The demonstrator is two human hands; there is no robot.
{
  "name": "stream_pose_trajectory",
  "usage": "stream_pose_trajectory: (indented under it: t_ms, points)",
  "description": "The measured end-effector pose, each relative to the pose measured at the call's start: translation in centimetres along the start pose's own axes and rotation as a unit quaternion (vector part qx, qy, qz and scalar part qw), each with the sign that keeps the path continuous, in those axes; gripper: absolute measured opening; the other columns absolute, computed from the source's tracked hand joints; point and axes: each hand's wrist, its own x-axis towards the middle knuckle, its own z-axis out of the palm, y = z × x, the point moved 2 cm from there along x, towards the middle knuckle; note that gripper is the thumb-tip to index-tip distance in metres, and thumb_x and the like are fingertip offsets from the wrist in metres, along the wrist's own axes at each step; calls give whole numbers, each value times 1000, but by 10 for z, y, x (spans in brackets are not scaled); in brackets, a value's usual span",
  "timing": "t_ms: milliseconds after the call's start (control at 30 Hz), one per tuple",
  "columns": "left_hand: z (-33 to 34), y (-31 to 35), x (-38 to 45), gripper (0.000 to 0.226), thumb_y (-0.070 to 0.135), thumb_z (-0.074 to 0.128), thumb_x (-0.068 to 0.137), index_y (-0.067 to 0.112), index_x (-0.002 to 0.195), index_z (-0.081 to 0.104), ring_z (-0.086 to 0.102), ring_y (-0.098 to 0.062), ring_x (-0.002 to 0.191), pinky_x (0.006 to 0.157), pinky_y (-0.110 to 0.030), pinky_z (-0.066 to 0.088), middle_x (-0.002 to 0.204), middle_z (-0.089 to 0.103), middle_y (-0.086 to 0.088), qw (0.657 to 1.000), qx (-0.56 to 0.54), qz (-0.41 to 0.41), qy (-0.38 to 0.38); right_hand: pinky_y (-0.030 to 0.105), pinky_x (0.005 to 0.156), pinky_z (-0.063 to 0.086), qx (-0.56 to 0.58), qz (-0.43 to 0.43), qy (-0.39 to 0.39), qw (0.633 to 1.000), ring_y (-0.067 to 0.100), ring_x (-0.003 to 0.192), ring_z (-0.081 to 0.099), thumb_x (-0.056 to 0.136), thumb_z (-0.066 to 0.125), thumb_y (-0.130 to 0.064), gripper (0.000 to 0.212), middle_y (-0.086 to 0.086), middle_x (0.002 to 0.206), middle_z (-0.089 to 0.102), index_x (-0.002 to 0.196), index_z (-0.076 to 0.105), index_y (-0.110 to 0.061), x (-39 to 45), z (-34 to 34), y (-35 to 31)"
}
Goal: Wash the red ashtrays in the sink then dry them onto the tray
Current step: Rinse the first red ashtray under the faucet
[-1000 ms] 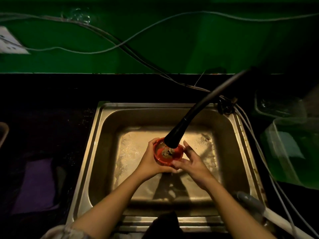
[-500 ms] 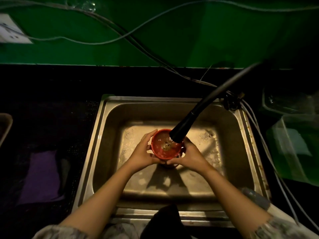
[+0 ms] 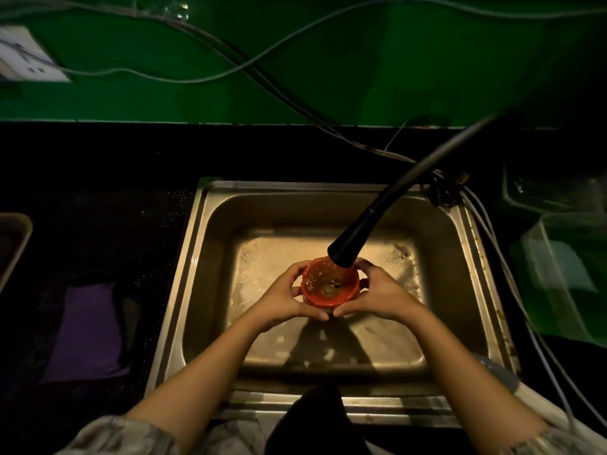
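A round red ashtray sits cupped between both hands above the middle of the steel sink. My left hand grips its left side and my right hand grips its right side, fingers curled round the rim and base. The black faucet head hangs just over the ashtray's far right rim. Water and brownish bits lie inside the bowl. A tray edge shows at the far left of the dark counter.
A purple cloth lies on the counter left of the sink. Clear plastic containers stand at the right. Grey cables run along the sink's right rim and across the green wall. A wall socket is at top left.
The ashtray has shifted slightly left from under the faucet head. My right hand has moved from below it to cup its right side, so both hands now hold it evenly.
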Motion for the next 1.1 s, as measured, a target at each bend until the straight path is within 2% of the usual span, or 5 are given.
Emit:
stream_pose_trajectory:
  t_ms: [100, 233, 533, 833, 1100]
  points:
    - [13, 3, 9, 104, -2, 92, 53, 29, 137, 40, 56, -13, 119, 96, -32, 53, 137, 47, 12, 999, -32, 24, 27, 4, 71, 43, -54, -19, 32, 998, -3, 90, 55, 49, 95, -22, 98, -21, 107, 52, 128, 38, -32, 3, -9, -7]
    - [13, 5, 10, 100, 1, 90, 58, 32, 138, 39, 50, -14, 125, 94, -38, 55, 138, 43, 13, 995, -28, 58, 71, 21, 82, 49, -60, -53, 81, 993, 10, 105, 55, 52, 93, -19, 98, -10, 116, 51, 133, 39, -23, 6, -1, -7]
    - [-28, 22, -16, 104, 10, 93, 55, 29, 140, 38, 52, -9, 116, 81, -26, 58, 128, 40, 27, 975, 179, 101, 79, 38, 101, 48, 138, -36, 52, 988, 9, 120, 52, 39, 95, -34, 102, -16, 126, 51, 124, 40, -43, 8, 48, 9]
    - [-22, 5, -19, 109, 12, 96, 50, 23, 141, 38, 55, -8, 115, 92, -20, 50, 135, 49, 10, 995, 76, -60, -10, 17, 93, 45, -18, -15, -40, 999, 2, 107, 56, 48, 93, -44, 102, -18, 123, 52, 135, 42, -29, -4, 17, -7]
    - [22, 3, -2, 104, 4, 93, 54, 34, 137, 37, 52, -3, 119, 92, -21, 51, 130, 47, 24, 997, 1, 44, 57, 5, 65, 38, -131, -43, 30, 990, -3, 90, 51, 48, 94, -33, 99, -20, 110, 48, 130, 39, -29, -4, -10, -11]
